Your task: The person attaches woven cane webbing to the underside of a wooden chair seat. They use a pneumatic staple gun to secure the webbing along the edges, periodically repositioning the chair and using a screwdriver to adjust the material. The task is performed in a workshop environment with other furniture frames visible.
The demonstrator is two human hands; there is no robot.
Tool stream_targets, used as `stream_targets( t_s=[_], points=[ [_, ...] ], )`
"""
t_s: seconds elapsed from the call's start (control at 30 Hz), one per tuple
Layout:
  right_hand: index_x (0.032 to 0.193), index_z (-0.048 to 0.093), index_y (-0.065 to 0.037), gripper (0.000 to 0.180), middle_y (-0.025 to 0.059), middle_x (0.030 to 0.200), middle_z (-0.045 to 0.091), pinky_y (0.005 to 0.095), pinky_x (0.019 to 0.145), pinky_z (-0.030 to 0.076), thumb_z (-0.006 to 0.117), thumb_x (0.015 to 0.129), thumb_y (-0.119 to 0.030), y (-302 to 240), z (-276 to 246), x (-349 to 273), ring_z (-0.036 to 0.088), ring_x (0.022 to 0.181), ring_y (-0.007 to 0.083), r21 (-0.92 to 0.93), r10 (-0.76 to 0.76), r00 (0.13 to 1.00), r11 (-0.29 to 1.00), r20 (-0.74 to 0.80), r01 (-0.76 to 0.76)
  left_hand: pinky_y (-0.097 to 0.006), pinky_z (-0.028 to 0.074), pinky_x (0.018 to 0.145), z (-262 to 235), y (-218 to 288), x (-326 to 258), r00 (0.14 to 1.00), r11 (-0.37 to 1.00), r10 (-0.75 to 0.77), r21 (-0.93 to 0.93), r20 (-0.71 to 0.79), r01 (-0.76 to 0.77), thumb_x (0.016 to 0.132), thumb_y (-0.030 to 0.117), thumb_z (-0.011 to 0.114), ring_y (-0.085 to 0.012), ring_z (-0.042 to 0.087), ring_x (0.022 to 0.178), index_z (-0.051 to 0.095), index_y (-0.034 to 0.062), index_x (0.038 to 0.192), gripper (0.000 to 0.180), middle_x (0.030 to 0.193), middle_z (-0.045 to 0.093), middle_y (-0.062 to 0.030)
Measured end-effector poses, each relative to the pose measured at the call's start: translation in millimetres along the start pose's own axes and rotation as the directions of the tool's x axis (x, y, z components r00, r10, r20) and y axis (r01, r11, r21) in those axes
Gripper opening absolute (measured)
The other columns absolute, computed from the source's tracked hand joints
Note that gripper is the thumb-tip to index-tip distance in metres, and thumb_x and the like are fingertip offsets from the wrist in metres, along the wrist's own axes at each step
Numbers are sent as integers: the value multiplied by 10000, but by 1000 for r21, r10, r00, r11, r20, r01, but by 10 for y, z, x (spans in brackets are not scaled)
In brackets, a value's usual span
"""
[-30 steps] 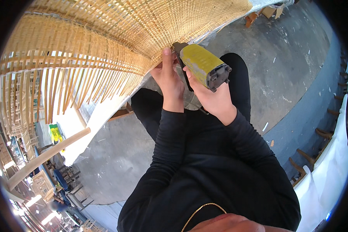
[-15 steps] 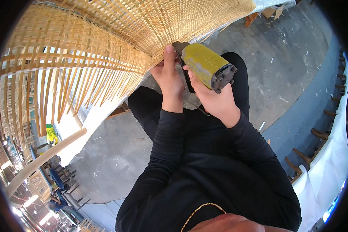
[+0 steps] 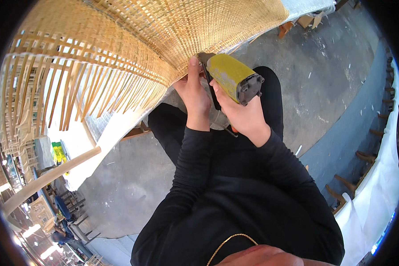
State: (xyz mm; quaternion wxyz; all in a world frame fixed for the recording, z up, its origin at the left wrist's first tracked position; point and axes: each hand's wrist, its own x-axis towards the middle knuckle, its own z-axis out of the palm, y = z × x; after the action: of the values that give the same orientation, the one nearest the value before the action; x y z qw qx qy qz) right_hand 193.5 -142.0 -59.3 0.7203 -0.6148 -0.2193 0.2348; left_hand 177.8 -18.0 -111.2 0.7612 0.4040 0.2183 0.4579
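My right hand [image 3: 246,116] is wrapped around the handle of a yellow and black pneumatic staple gun [image 3: 229,72]. The gun's dark nose points away from me and meets the lower edge of a woven cane sheet [image 3: 159,33]. Just left of the nose, my left hand [image 3: 195,97] grips that edge with its thumb raised; its fingers are partly hidden behind the thumb and the weave. Loose cane strips [image 3: 97,95] hang unwoven from the sheet on the left. A thin hose [image 3: 228,128] shows below the gun's handle.
A round wooden pole [image 3: 53,177] juts out at the left beside white plastic wrapping [image 3: 86,168]. Curved wooden pieces [image 3: 341,188] line the right side, near white sheeting [image 3: 363,217]. Grey concrete floor [image 3: 319,88] surrounds my legs. Furniture frames [image 3: 44,206] stand at far left.
The staple gun has shifted slightly left, its back end tilting a little, while the nose stays by the cane edge. My left hand keeps its hold. The view has moved slightly.
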Motion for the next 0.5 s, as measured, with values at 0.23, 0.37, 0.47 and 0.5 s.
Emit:
stream_targets(
  t_s=[0.23,0.37,0.47,0.5],
  points=[
    [1148,684,42,254,94,1060,765,303,857,561,734,928,-75,104,56,-45,725,971,132,98,-42,999,994,21,39,-230,428,716,-86,-39,5,999,996,-29,-79,15,30,1012,133,685,-54,540,836,542,46,1239,281,1021,619,10],
    [1134,688,39,248,99,1044,767,306,847,565,737,920,-77,137,66,-55,736,956,152,47,-138,990,989,9,138,-236,443,731,-58,-10,-35,998,995,-67,-76,-16,65,1020,121,667,-57,542,842,540,47,1254,277,1021,618,5],
    [1133,688,33,246,103,1041,767,309,845,566,735,918,-75,112,60,-13,738,946,163,-70,-162,986,984,28,163,-258,468,771,-99,-8,-41,996,992,-91,-84,8,92,1024,116,656,-72,555,881,538,45,1260,273,1053,618,-8],
    [1133,688,32,244,103,1042,766,310,845,566,733,918,-75,92,54,-12,739,946,166,-97,-133,991,986,34,136,-265,478,792,-93,-18,-15,996,993,-84,-87,1,84,1025,116,652,-79,566,905,537,44,1264,275,1075,621,-16]
  ],
)
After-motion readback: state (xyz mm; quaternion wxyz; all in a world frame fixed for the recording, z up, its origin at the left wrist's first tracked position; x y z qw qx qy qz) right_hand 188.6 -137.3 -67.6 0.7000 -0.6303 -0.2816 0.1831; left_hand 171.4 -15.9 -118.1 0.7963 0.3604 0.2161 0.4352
